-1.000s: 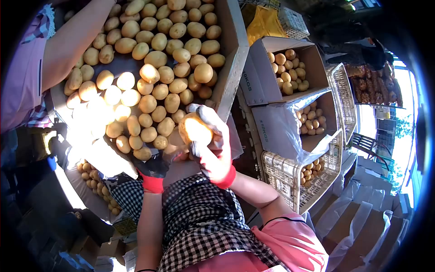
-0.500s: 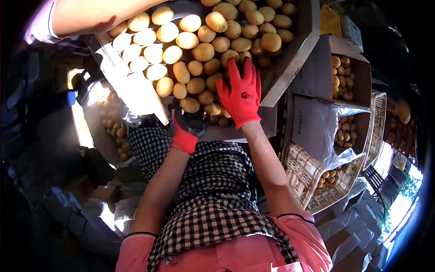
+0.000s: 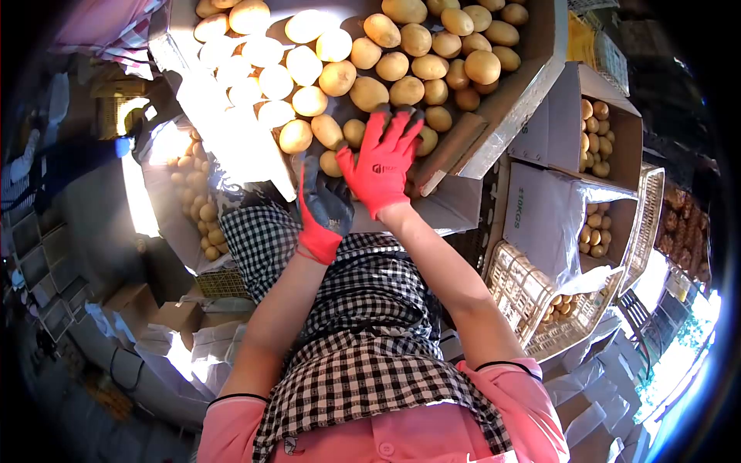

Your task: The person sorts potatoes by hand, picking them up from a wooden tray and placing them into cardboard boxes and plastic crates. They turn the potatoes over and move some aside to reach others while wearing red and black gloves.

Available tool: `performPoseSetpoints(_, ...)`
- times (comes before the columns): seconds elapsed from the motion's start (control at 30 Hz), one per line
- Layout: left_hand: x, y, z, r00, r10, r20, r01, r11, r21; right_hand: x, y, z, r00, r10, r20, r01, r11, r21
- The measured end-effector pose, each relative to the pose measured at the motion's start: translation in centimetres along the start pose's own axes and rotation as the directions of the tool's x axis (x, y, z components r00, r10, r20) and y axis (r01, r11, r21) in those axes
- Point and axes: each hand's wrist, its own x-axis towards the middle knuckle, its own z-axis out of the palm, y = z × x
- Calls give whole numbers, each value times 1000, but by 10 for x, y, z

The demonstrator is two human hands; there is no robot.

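Reference: the tray [image 3: 513, 123]. The potatoes [image 3: 406, 90] lie inside the tray, spread from its rear to its open front edge. The right hand [image 3: 382, 158], gloved in red, is at the tray's front edge, back upward, fingers spread over the nearest potatoes; its grip is wide. Whether a potato sits beneath its palm cannot be told. The left hand [image 3: 326, 207] is just outside the tray's front, dark palm coating exposed, its grip wide. To the right of the tray stand an upper carton [image 3: 544, 127], a lower carton [image 3: 532, 212] and a plastic crate [image 3: 515, 284].
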Motion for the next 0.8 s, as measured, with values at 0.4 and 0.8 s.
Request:
performPoseSetpoints(0.4,7,6,-4,998,53,23,-53,998,20,-11,15,5,999,-7,32,6,998,58)
performPoseSetpoints(0.8,29,-4,-30,994,40,99,-38,999,-24,67,10,-9,910,-387,146,377,922,92)
